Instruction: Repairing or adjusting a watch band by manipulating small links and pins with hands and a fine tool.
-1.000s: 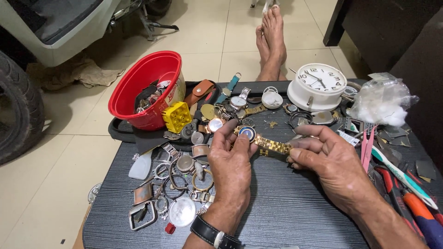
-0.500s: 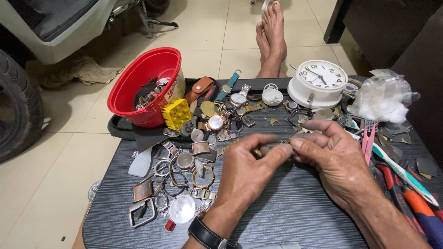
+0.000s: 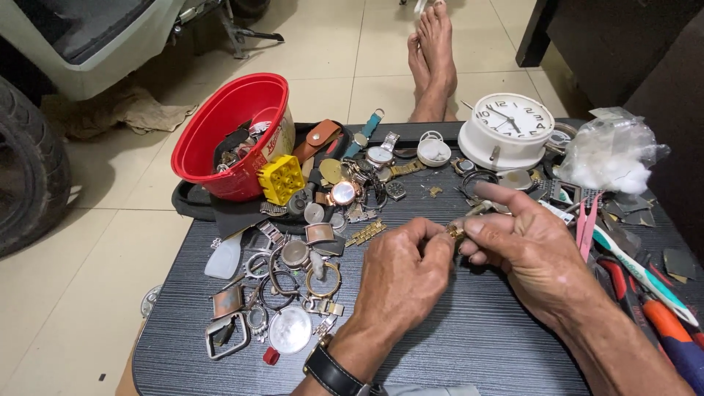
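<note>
Both my hands meet over the middle of a dark striped table (image 3: pixel 469 345). My left hand (image 3: pixel 400 275), a black watch on its wrist, pinches one end of a gold wristwatch (image 3: pixel 455 233). My right hand (image 3: pixel 532 253) grips the other end, index finger stretched out. Only a small gold bit of the wristwatch shows between the fingers; the rest is hidden.
A red bowl (image 3: pixel 220 132) of parts and a yellow block (image 3: pixel 282 178) stand at the back left. Several watch cases, rings and straps (image 3: pixel 293 271) lie on the left. A white alarm clock (image 3: pixel 507 128), a plastic bag (image 3: pixel 610 154) and hand tools (image 3: pixel 645 279) are on the right. A person's bare feet (image 3: pixel 434 55) rest beyond the table.
The gold wristwatch, plainly seen with its face and band a second ago, is now closed in between both hands. The hands have drawn together and moved slightly right.
</note>
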